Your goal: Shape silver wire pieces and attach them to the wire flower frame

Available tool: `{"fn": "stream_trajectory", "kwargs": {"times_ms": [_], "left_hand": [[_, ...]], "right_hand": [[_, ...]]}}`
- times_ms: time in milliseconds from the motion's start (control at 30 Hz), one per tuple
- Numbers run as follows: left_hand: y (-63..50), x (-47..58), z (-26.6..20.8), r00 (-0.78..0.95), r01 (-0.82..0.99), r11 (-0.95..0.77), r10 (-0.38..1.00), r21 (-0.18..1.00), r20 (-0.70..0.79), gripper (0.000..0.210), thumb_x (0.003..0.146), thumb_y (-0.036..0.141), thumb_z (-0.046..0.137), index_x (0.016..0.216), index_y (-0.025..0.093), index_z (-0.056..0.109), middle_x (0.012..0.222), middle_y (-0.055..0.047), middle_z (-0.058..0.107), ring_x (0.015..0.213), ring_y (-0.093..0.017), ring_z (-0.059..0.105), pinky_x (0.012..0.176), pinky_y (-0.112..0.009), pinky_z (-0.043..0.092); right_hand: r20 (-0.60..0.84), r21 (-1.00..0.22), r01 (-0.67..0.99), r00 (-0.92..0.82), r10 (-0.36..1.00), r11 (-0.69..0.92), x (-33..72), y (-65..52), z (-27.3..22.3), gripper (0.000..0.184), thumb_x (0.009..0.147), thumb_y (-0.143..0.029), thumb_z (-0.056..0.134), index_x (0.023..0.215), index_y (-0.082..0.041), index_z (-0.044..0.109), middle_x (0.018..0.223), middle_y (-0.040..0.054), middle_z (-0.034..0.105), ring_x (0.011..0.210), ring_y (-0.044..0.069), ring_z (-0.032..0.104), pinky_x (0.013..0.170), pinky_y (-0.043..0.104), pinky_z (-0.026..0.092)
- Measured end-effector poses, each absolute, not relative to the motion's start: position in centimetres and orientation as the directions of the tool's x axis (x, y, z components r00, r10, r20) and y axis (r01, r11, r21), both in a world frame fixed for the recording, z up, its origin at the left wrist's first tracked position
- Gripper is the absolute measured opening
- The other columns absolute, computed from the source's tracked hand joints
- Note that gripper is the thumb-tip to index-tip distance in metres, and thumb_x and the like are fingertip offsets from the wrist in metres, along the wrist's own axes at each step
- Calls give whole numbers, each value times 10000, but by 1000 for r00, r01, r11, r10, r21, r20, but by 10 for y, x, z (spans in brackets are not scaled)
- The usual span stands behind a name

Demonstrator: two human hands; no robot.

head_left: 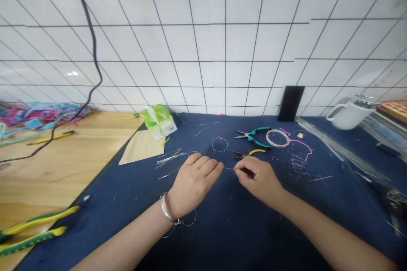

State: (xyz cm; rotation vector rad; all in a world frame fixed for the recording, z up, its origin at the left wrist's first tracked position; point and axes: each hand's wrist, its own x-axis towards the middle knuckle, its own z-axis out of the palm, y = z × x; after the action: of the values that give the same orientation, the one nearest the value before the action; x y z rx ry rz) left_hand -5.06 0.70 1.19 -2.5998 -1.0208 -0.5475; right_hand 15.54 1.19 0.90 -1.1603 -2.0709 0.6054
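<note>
Wire (pixel 229 168) runs thin and nearly straight between the two hands, above the dark blue cloth (pixel 219 241) covering the table. The right hand (pixel 259 178) pinches one end between thumb and index finger. The left hand (pixel 196 181) has its fingers curled closed over the other stretch, their exact grip hidden beneath the knuckles; a silver bangle (pixel 164 207) circles that wrist. Yellow-handled pliers (pixel 257 151) lie just beyond the right hand, near teal-handled needle-nose pliers (pixel 250 136). Cut wire pieces (pixel 171 158) lie beyond the left.
</note>
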Motion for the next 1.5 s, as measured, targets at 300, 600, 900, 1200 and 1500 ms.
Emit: {"fn": "stream_trajectory", "kwargs": {"times_ms": [300,600,900,1200,1500], "left_hand": [[2,-45,2,645,710,-704,657,14,389,216,856,124,422,970,164,602,760,-60,621,715,-187,548,693,-360,413],[-2,-40,7,437,599,-476,868,644,235,133,813,157,505,770,193,624,707,-1,618,654,-129,561,585,-235,436],[-14,-23,8,405,153,157,891,976,-207,114,777,238,555,697,158,569,625,16,555,538,-86,505,530,-212,418],[-47,3,8,419,-361,467,854,807,-307,180,757,278,623,689,140,531,635,-4,572,525,-76,491,552,-214,369],[-63,11,14,472,-502,550,821,667,-322,183,782,239,602,669,124,516,637,-12,574,527,-79,504,568,-215,352]], "right_hand": [[392,-486,668,-410,824,564,156,16,-9,154,763,-80,457,720,-178,568,708,19,556,693,138,515,662,260,409],[495,-314,643,-516,699,698,159,10,-4,183,839,-105,415,798,-160,584,762,61,583,756,166,526,716,301,432],[569,-173,677,-524,633,716,159,5,-1,173,815,-86,421,759,-152,571,702,58,544,698,172,487,657,313,423],[703,52,694,-536,467,718,156,-2,-3,99,789,-91,485,812,-168,542,669,39,550,647,169,493,601,329,417],[792,80,632,-510,335,771,157,-2,0,142,752,-72,540,826,-187,501,621,8,539,594,155,495,548,312,420]]}}
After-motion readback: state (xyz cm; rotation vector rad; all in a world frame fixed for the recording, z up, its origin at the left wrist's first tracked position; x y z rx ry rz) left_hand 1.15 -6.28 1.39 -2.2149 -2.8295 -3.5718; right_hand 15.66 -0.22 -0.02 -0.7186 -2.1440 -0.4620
